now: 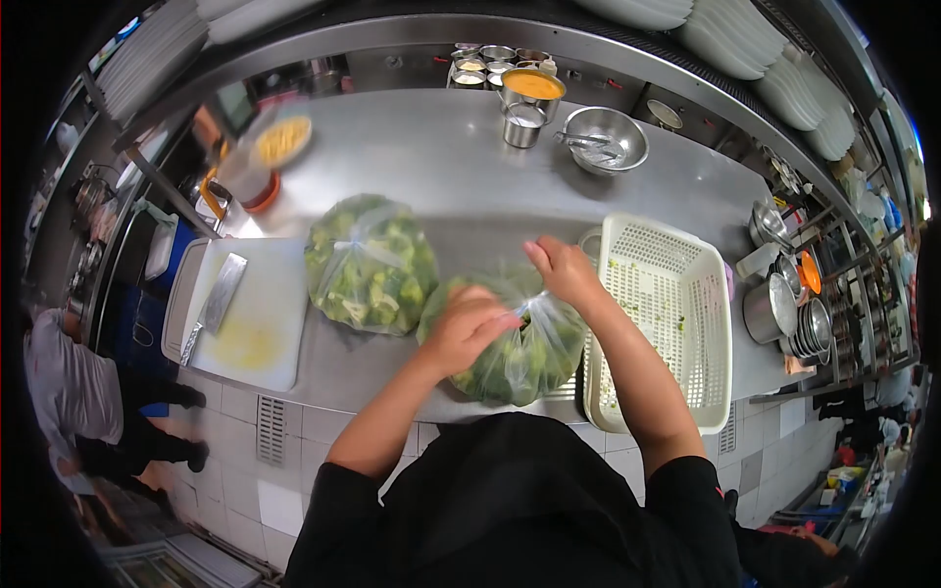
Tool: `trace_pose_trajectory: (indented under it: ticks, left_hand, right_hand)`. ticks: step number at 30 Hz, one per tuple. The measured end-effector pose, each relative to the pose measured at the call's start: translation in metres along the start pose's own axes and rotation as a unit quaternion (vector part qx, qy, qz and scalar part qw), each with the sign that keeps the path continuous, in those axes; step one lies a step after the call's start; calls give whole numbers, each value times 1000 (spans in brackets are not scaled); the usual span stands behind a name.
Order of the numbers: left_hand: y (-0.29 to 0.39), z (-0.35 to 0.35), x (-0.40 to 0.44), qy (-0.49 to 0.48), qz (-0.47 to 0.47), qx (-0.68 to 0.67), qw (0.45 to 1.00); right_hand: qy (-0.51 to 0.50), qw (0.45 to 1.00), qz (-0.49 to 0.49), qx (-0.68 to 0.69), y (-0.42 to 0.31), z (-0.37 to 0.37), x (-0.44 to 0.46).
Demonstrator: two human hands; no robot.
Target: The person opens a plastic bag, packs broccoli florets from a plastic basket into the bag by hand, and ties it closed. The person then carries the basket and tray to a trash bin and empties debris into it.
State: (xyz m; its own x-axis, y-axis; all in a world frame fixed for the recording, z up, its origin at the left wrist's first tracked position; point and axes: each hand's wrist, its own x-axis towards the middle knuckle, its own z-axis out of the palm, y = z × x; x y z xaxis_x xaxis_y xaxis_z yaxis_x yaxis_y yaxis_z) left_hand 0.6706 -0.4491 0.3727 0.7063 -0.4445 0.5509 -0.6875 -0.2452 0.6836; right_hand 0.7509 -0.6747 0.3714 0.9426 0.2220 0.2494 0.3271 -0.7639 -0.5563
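A clear plastic bag of broccoli (520,367) rests on the steel counter in front of me, its neck gathered and twisted. My right hand (567,272) is closed at the upper right of the neck, thumb and fingers pinched on the bag's plastic. On the left of the neck, my left hand (463,328) touches the bag, its thumb toward the twist; its fingers are smeared by motion, so their grip is unclear. A second, tied bag of broccoli (371,269) sits to the left, close beside the first.
On the left, a knife (218,299) lies on a white cutting board (260,338). A white perforated basket (671,323) with green scraps stands at right. Behind are a steel bowl (606,137), a pot of orange liquid (532,88) and a plate of yellow food (282,142). A person (83,392) is at far left.
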Motion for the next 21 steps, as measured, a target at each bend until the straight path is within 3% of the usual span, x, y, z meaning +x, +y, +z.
trace_pose_trajectory:
  ticks: [1, 3, 10, 13, 16, 18, 21]
  left_hand:
    - [-6, -3, -13, 0, 0, 0, 1000]
    - [-23, -6, -43, -5, -109, -6, 994]
    - [-8, -11, -57, 11, -119, 49, 992]
    - [14, -18, -49, 25, -80, 37, 996]
    - [8, -17, -62, -6, -91, 44, 995]
    - [-25, -5, -82, 23, -159, 16, 987]
    - [-5, -14, -70, 30, -145, 38, 988]
  right_hand:
    - [-12, 999, 22, -35, 6, 2, -4]
    - [-25, 996, 44, -70, 16, 7, -11]
    - [-7, 994, 70, -81, 30, 21, -11]
    - [24, 995, 54, -79, 9, -1, -10]
    - [38, 995, 45, -76, 21, 1, -13]
    - [42, 995, 44, -85, 40, 10, -17]
    - [63, 992, 33, -105, 43, 20, -18]
